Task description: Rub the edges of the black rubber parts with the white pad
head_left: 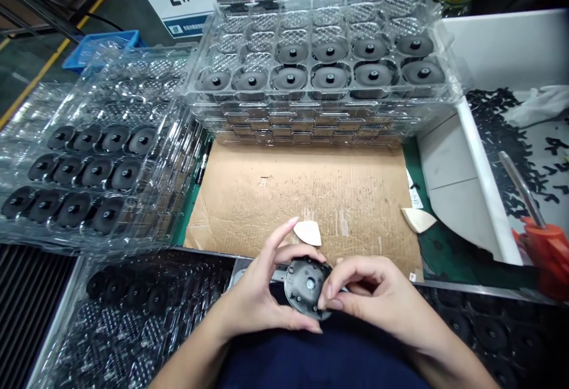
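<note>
Between both hands, close to my body, is a round black plastic disc (pixel 306 287) with a pale centre spot and small studs near its rim. My left hand (pixel 267 288) grips it from the left, thumb below and fingers above. My right hand (pixel 362 288) is closed in a pinch at the disc's right edge; whether a small piece sits between those fingertips is hidden. Just beyond the left fingertips, a cream wedge-shaped piece (pixel 308 233) lies on the cardboard sheet (pixel 284 187). A similar wedge (pixel 418 220) rests at the sheet's right edge.
Stacked clear trays (pixel 320 95) of black discs stand at the back, with more trays (pixel 89 163) on the left. A white bin (pixel 466 187) on the right holds many small black parts (pixel 502 122). An orange-handled tool (pixel 546 252) stands at its near corner.
</note>
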{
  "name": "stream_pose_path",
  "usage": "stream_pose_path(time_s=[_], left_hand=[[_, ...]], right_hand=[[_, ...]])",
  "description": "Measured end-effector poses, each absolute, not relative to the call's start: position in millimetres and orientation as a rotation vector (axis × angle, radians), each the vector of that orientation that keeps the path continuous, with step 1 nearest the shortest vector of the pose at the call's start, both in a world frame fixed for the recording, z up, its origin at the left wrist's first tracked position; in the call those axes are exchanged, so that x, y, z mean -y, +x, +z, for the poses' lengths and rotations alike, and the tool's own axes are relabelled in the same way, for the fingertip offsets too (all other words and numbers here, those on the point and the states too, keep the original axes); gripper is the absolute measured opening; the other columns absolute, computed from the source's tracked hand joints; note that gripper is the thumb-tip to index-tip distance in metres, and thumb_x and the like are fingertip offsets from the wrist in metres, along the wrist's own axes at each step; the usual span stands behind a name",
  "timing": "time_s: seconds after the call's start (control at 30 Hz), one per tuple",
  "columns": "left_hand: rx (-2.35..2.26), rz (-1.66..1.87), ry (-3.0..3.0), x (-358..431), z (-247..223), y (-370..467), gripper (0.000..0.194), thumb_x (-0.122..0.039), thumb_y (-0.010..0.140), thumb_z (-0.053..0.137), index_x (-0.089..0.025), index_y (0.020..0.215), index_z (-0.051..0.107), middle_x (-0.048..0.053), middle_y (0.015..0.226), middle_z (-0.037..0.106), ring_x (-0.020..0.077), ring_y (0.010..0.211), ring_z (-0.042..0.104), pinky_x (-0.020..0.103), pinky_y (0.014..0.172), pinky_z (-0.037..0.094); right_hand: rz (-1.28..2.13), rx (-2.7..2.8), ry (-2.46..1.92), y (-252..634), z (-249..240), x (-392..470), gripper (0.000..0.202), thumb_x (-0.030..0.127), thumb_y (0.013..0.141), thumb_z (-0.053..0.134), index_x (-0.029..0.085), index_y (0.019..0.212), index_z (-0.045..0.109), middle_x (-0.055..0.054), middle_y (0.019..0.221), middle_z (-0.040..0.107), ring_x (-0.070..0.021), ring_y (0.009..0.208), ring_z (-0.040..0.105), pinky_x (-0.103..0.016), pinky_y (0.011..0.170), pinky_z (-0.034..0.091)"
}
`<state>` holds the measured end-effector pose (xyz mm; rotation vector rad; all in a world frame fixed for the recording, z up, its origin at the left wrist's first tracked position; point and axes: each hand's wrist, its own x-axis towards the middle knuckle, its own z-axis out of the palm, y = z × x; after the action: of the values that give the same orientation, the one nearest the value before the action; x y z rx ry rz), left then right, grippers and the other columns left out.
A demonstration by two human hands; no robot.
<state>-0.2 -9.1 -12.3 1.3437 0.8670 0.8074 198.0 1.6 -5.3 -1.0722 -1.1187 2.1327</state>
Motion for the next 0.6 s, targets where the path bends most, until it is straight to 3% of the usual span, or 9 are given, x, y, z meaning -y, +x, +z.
stream_pose_path(time_s=[0.17,0.3,0.37,0.43,0.5,0.6], left_hand=[[-0.903,0.898,1.430,10.8,-12.6,-2.0,0.109,-0.019,0.052,0.079,-0.032,0.136,0.009,0.006,0.113,0.059,0.0226,0.106,0.055,0.040,0.097,0.038],[-0.929,0.922,1.439,9.7,-13.3,-3.5,0.111,-0.017,0.051,0.080,-0.034,0.135,0.011,0.004,0.115,0.058,0.0205,0.108,0.054,0.036,0.099,0.036],[-0.944,0.926,1.398,7.9,-13.3,-2.1,0.111,-0.014,0.050,0.080,-0.036,0.135,0.012,0.003,0.116,0.057,0.0199,0.108,0.053,0.035,0.099,0.035],[-0.950,0.886,1.320,5.6,-12.8,1.4,0.106,-0.013,0.049,0.080,-0.036,0.133,0.020,0.003,0.118,0.057,0.0203,0.110,0.052,0.035,0.100,0.034],[-0.972,0.822,1.138,3.0,-12.4,6.0,0.091,-0.016,0.049,0.080,-0.032,0.127,0.037,0.004,0.117,0.059,0.0216,0.110,0.053,0.035,0.099,0.035],[-1.043,0.795,0.849,-0.8,-14.0,10.2,0.046,-0.038,0.062,0.071,-0.016,0.101,0.062,0.010,0.094,0.069,0.0229,0.090,0.064,0.034,0.082,0.047]], right_hand=[[1.939,1.170,-1.085,211.1,-14.8,5.5,0.006,0.025,0.077,0.063,0.020,0.079,0.065,0.002,0.062,0.061,-0.0083,0.055,0.058,-0.019,0.055,0.046],[1.557,1.505,-1.228,221.0,-17.8,9.6,0.011,0.020,0.083,0.054,0.024,0.082,0.064,-0.003,0.084,0.059,-0.0124,0.074,0.059,-0.020,0.059,0.047],[1.394,1.764,-1.158,222.3,-18.1,9.0,0.018,0.018,0.082,0.054,0.027,0.095,0.063,-0.004,0.093,0.057,-0.0143,0.082,0.058,-0.021,0.064,0.048],[1.219,2.000,-1.029,220.6,-19.5,5.3,0.030,0.021,0.079,0.059,0.027,0.109,0.059,-0.004,0.087,0.059,-0.0145,0.077,0.059,-0.022,0.064,0.049],[1.055,2.103,-0.945,215.3,-22.1,-1.3,0.032,0.026,0.078,0.061,0.026,0.110,0.059,-0.002,0.075,0.060,-0.0135,0.065,0.058,-0.021,0.057,0.048],[0.978,1.998,-1.051,200.5,-26.4,-14.0,0.015,0.029,0.085,0.050,0.023,0.086,0.064,0.001,0.059,0.057,-0.0108,0.051,0.055,-0.018,0.048,0.043]])
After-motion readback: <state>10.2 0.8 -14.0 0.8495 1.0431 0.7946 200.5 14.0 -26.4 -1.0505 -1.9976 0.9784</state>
